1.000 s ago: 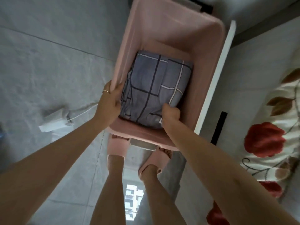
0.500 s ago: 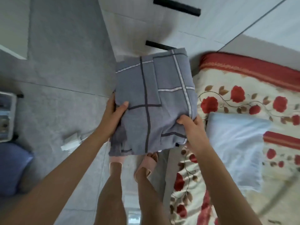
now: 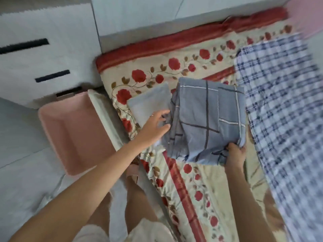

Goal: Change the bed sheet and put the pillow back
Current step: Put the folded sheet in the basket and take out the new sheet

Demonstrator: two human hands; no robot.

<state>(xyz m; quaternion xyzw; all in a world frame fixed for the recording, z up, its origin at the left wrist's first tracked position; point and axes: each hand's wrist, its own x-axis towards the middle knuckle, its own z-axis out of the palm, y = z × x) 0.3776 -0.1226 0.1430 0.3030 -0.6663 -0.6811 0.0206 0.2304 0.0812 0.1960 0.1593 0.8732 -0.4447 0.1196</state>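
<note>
Folded grey sheet (image 3: pixel 209 123) lies on bed (image 3: pixel 192 189), left edge. Right hand (image 3: pixel 235 152) pinches its near corner; left hand (image 3: pixel 153 126) spread, touching its side.

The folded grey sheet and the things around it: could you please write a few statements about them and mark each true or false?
1. The folded grey sheet lies inside the pink bin. False: it lies on the floral bed cover; the bin stands on the floor beside the bed.
2. The right hand grips the sheet's near edge. True.
3. The left hand is curled into a fist. False: its fingers are straight and touch the sheet's left side.
4. A blue-and-white checked blanket lies to the right of the sheet. True.
</note>
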